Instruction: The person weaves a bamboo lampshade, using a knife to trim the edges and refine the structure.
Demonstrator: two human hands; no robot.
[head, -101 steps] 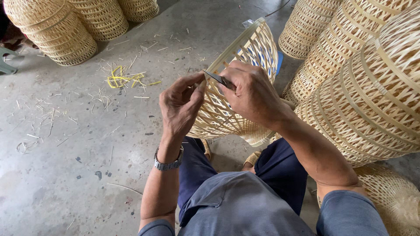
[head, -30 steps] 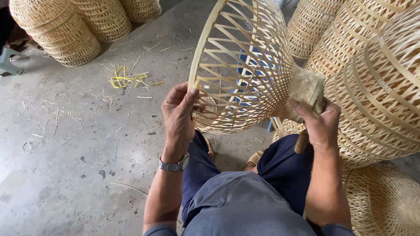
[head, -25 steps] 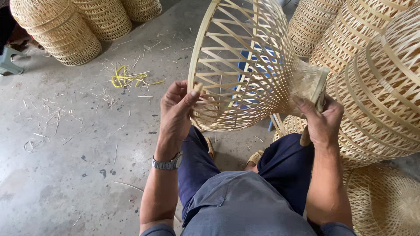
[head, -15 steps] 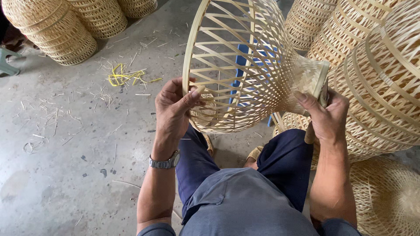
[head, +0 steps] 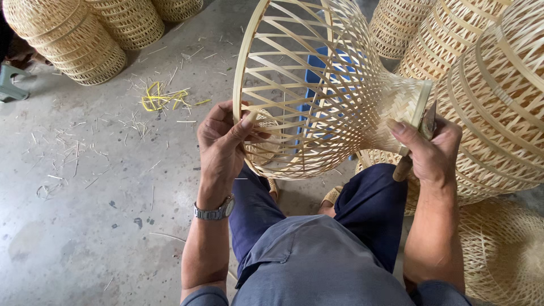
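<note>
A woven bamboo lampshade frame (head: 323,85) is held up sideways over my lap, its wide round rim to the left and its narrow neck to the right. My left hand (head: 224,141) grips the lower part of the wide rim, thumb inside the weave. My right hand (head: 430,153) holds the narrow neck (head: 411,105) and also a knife with a wooden handle (head: 403,168), its blade lying against the neck's edge. A wristwatch (head: 215,211) sits on my left wrist.
Finished woven bamboo shades are stacked at the right (head: 493,96) and at the back left (head: 68,39). Yellow strips (head: 161,99) and bamboo shavings litter the concrete floor. A blue object (head: 326,71) shows through the weave. Another shade (head: 504,255) lies by my right leg.
The shade was turned from lying low under both hands to held up sideways. My right hand shifted from the rim to the narrow neck, the knife still in it.
</note>
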